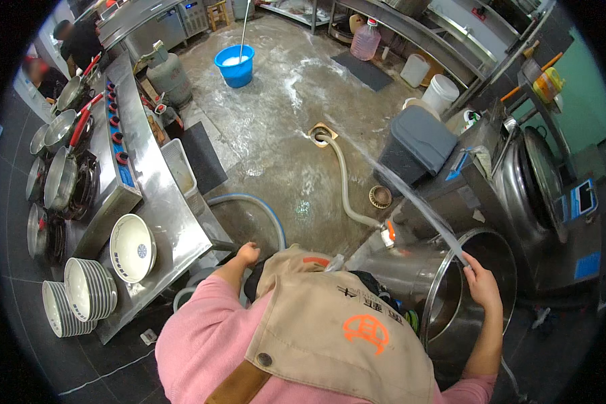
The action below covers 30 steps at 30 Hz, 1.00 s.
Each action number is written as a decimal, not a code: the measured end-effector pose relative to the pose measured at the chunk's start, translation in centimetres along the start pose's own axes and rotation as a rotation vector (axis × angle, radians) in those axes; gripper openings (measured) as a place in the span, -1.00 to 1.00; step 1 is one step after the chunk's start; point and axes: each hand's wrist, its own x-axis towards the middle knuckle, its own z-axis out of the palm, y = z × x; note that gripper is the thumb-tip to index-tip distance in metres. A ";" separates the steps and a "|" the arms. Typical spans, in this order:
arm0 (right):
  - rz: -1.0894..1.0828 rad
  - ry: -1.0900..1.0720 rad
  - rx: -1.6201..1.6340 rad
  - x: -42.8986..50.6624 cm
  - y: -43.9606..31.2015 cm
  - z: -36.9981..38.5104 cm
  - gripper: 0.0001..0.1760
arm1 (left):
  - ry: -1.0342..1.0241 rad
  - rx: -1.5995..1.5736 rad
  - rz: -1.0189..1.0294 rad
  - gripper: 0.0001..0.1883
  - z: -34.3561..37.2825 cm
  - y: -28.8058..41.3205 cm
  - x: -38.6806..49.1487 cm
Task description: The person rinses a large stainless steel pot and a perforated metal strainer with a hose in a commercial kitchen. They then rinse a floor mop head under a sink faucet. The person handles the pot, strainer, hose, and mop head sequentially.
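Note:
My right hand grips the end of a water hose at the lower right, beside the rim of a large stainless steel pot. A stream of water shoots from it up and left over the wet concrete floor towards the floor drain. My left hand is near the corner of the steel counter, its fingers curled; whether it holds anything cannot be told. Beyond it a hose with a blue stripe curves over the floor. A pale drain hose runs from the drain to a valve with an orange handle.
Left stand a steel stove counter with stacked bowls, pans and a gas cylinder. A blue bucket stands ahead. Right are a grey bin and a drain strainer. Two people are at upper left.

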 end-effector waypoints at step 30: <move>-0.083 -0.276 0.113 -2.2 -3.4 -1.0 -0.53 | 0.042 0.045 -0.001 -0.49 1.8 -2.8 2.2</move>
